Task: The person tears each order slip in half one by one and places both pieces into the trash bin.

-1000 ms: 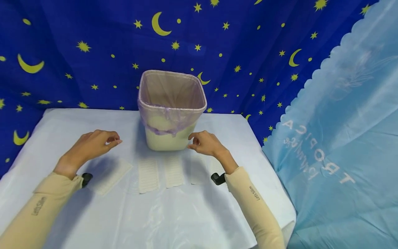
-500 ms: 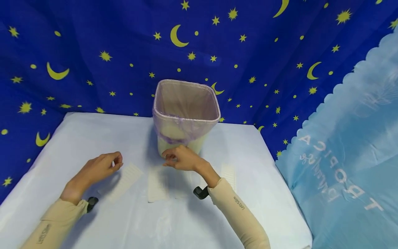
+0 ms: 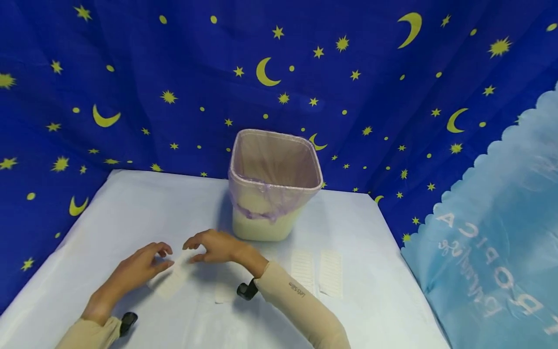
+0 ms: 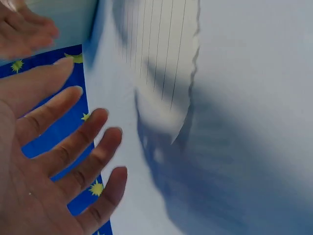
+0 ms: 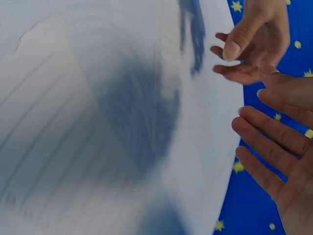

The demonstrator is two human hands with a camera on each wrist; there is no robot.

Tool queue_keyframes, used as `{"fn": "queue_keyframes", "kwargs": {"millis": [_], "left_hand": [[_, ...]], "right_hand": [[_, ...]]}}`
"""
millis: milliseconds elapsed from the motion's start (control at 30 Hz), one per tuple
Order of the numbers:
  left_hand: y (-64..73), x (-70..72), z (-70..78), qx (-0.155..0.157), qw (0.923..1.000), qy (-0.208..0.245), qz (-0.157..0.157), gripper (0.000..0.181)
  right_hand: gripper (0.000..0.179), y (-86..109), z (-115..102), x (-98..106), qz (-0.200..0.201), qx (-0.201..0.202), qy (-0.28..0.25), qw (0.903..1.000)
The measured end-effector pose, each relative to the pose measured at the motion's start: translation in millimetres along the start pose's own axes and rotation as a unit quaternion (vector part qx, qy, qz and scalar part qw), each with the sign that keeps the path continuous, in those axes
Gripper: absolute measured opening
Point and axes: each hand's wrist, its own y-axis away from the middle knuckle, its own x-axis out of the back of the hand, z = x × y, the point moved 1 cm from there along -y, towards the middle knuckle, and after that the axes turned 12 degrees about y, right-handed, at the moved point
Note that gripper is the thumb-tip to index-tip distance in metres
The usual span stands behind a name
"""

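Observation:
My left hand (image 3: 136, 270) hovers above the left end of a slanted lined paper strip (image 3: 173, 282), fingers loosely bent with nothing between them. In the left wrist view, the same strip (image 4: 161, 54) shows a torn edge, apart from the spread fingers. Just right of it, my right hand (image 3: 216, 246) hangs over the table, thumb and fingers apart and holding nothing. Below that hand lies a second strip (image 3: 224, 292), partly hidden. In the right wrist view, a blurred lined strip (image 5: 44, 112) lies below the right hand (image 5: 283, 147).
A cream bin (image 3: 261, 228) with a purple liner stands at the back of the white-covered table (image 3: 375, 300). Two more lined strips, one nearer (image 3: 302, 269) and one farther right (image 3: 331, 274), lie in front of it. Blue star-patterned cloth (image 3: 174, 72) hangs behind.
My right hand has swept left from beside the bin to near the left hand, uncovering strips on the right. Fingers of both hands have spread. The head view has shifted.

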Motion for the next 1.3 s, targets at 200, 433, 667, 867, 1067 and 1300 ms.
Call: {"fn": "queue_keyframes", "kwargs": {"millis": [200,433,667,867,1067,1300], "left_hand": [[14.6,-11.8,1.2,0.019,0.9989,-0.019,0.04,0.032],[14.5,-25.6,0.9,0.069,0.9945,-0.048,0.063,0.063],[15.4,-34.4,-1.2,0.133,0.9875,-0.061,0.06,0.083],[16.2,-40.9,1.6,0.138,0.9856,-0.064,0.074,0.071],[15.0,-39.7,2.1,0.129,0.9863,-0.077,0.069,0.057],[13.5,-36.6,2.1,0.13,0.9874,-0.075,0.051,0.054]], "right_hand": [[0.039,-22.4,-10,-16,-0.007,0.011,-0.023,0.9997],[0.041,-40.3,-7,-31,-0.005,-0.003,-0.021,0.9998],[0.053,-49.0,-4,-43,-0.035,-0.026,0.047,0.9979],[0.055,-53.5,-6,-48,-0.043,-0.044,0.095,0.9935],[0.043,-56.5,-9,-50,-0.053,-0.057,0.106,0.9913],[0.034,-54.6,-14,-49,-0.056,-0.07,0.124,0.9882]]}}
